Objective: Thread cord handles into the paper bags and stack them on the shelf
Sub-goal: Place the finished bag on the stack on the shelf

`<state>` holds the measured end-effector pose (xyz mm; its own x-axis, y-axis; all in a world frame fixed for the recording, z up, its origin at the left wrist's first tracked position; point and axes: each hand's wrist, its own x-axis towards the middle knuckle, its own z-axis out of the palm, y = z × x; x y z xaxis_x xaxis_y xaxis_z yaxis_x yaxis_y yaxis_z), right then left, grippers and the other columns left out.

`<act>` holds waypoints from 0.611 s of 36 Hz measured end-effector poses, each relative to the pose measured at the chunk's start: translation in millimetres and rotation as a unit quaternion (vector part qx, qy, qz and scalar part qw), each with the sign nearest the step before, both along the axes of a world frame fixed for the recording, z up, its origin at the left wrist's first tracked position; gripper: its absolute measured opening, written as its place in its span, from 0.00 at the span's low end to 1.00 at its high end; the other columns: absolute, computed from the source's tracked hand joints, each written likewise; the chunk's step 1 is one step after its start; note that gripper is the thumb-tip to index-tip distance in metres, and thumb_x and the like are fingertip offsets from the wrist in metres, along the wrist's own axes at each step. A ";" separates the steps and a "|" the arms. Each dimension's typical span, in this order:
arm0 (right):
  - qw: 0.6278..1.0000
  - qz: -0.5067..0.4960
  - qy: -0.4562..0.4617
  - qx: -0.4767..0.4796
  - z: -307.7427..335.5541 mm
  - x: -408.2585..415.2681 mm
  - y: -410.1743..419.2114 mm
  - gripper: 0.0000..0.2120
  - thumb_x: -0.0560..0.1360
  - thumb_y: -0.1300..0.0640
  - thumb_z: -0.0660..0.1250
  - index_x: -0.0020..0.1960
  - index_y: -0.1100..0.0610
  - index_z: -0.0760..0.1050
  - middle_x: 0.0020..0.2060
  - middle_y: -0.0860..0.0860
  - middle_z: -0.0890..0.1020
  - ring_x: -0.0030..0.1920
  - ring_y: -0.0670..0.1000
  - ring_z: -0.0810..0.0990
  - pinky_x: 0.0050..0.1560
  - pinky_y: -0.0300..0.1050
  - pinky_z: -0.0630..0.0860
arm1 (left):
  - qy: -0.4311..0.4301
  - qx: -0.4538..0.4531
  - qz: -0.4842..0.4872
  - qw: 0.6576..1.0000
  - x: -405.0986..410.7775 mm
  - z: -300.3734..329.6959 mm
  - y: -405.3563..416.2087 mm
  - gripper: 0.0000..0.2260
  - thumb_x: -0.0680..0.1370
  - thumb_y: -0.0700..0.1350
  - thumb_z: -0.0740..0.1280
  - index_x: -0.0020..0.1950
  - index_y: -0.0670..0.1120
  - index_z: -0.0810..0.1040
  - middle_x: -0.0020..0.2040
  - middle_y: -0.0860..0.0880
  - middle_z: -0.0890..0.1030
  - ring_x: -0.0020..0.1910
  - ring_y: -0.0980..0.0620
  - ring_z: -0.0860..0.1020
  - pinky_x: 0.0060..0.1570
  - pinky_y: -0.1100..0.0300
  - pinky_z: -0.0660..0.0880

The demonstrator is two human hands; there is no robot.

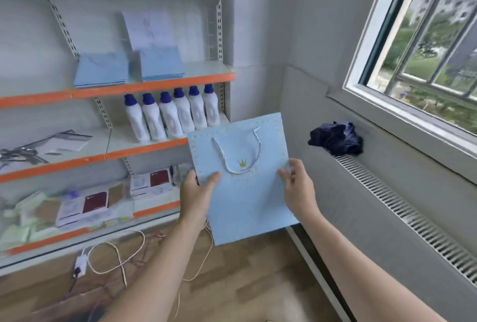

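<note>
Bright, even daylight from the white-framed window [423,45] at right; soft, faint shadows, no harsh glare. Strong motion blur on the orange-edged metal shelf unit [154,84] at left, worst toward bottom-left corner; label text unreadable. Flat light-blue paper bag [247,203] at centre approx. sharp. Wide-angle lens bends shelf edges & window frame near pic borders. Outdoor view slightly washed out.

six white bottles [171,115], dark cloth [335,138] on radiator [402,208], window [423,45]
</note>
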<state>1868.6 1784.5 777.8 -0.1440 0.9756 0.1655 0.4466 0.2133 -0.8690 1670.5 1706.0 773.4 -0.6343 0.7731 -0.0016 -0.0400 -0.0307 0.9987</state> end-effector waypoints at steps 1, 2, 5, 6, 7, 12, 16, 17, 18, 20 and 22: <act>1.000 0.001 0.004 0.005 1.8 -11.7 14.4 0.11 0.83 0.54 0.59 0.64 0.56 0.68 0.35 0.47 0.72 0.35 0.46 0.70 0.35 0.40 0.67 | 0.026 -0.002 0.009 1.000 -8.4 1.7 9.9 0.07 0.75 0.39 0.72 0.49 0.48 0.77 0.46 0.50 0.83 0.43 0.53 0.81 0.39 0.61 0.74; 1.000 0.007 0.005 0.009 2.9 -22.8 28.3 0.10 0.83 0.55 0.59 0.63 0.56 0.68 0.35 0.47 0.72 0.34 0.46 0.70 0.35 0.40 0.67 | 0.047 -0.007 0.017 0.999 -16.6 1.5 19.3 0.08 0.75 0.40 0.72 0.50 0.49 0.76 0.47 0.51 0.82 0.44 0.54 0.80 0.40 0.61 0.74; 0.999 0.030 0.013 0.019 4.3 -55.9 72.1 0.06 0.82 0.56 0.59 0.59 0.53 0.67 0.33 0.46 0.71 0.33 0.45 0.69 0.34 0.37 0.65 | 0.103 -0.027 0.048 0.993 -44.9 -6.2 52.8 0.12 0.72 0.46 0.72 0.52 0.54 0.74 0.50 0.52 0.82 0.49 0.53 0.80 0.48 0.54 0.75; 0.999 0.033 0.022 0.017 3.4 -67.1 88.9 0.05 0.82 0.57 0.60 0.58 0.52 0.68 0.33 0.46 0.71 0.34 0.46 0.69 0.34 0.36 0.65 | 0.116 -0.033 0.059 0.991 -55.3 -8.9 65.5 0.13 0.72 0.46 0.72 0.52 0.56 0.73 0.50 0.52 0.82 0.49 0.53 0.80 0.48 0.53 0.76; 0.999 0.032 0.030 0.014 1.8 -79.0 108.3 0.04 0.82 0.57 0.60 0.57 0.52 0.68 0.33 0.46 0.71 0.35 0.47 0.69 0.35 0.36 0.65 | 0.129 -0.037 0.066 0.989 -65.2 -11.1 80.4 0.14 0.72 0.45 0.72 0.52 0.58 0.73 0.49 0.52 0.81 0.48 0.52 0.80 0.48 0.53 0.76; 0.998 0.046 0.051 0.004 3.5 -138.7 208.8 0.10 0.82 0.56 0.59 0.63 0.56 0.70 0.35 0.46 0.72 0.37 0.47 0.71 0.39 0.42 0.67 | 0.160 -0.053 0.075 0.983 -107.7 -8.5 160.6 0.22 0.74 0.35 0.69 0.59 0.59 0.70 0.44 0.56 0.80 0.41 0.59 0.79 0.37 0.69 0.71; 0.995 0.090 0.045 0.006 18.0 -180.9 279.4 0.15 0.82 0.56 0.60 0.68 0.56 0.68 0.41 0.47 0.74 0.45 0.52 0.73 0.43 0.45 0.65 | 0.179 -0.062 0.109 0.976 -138.2 3.2 219.4 0.28 0.72 0.37 0.70 0.64 0.62 0.68 0.54 0.53 0.81 0.51 0.52 0.81 0.48 0.57 0.76; 0.994 0.099 0.050 0.007 22.3 -191.0 296.2 0.15 0.82 0.57 0.60 0.68 0.56 0.68 0.43 0.49 0.75 0.48 0.53 0.74 0.44 0.44 0.65 | 0.182 -0.066 0.127 0.973 -145.1 7.4 233.6 0.28 0.71 0.36 0.71 0.65 0.60 0.68 0.54 0.51 0.80 0.50 0.52 0.80 0.48 0.56 0.76; 0.993 0.106 0.057 0.007 27.0 -200.9 312.3 0.16 0.81 0.58 0.61 0.68 0.55 0.68 0.46 0.50 0.76 0.50 0.54 0.75 0.44 0.43 0.64 | 0.182 -0.070 0.146 0.970 -154.0 9.7 247.6 0.27 0.71 0.35 0.71 0.64 0.57 0.69 0.51 0.50 0.79 0.47 0.52 0.80 0.46 0.57 0.75; 0.991 0.114 0.071 0.006 35.3 -221.5 340.9 0.18 0.80 0.60 0.62 0.69 0.54 0.67 0.48 0.47 0.74 0.52 0.52 0.74 0.45 0.39 0.63 | 0.191 -0.072 0.170 0.964 -168.7 17.6 273.1 0.21 0.70 0.34 0.71 0.56 0.55 0.71 0.48 0.49 0.79 0.45 0.52 0.79 0.44 0.57 0.76; 0.989 0.124 0.078 -0.001 41.6 -242.4 364.6 0.19 0.80 0.60 0.62 0.70 0.53 0.66 0.50 0.47 0.73 0.53 0.50 0.72 0.46 0.37 0.63 | 0.211 -0.089 0.185 0.956 -186.4 21.3 295.9 0.18 0.71 0.36 0.71 0.58 0.50 0.73 0.52 0.48 0.76 0.50 0.50 0.77 0.49 0.58 0.73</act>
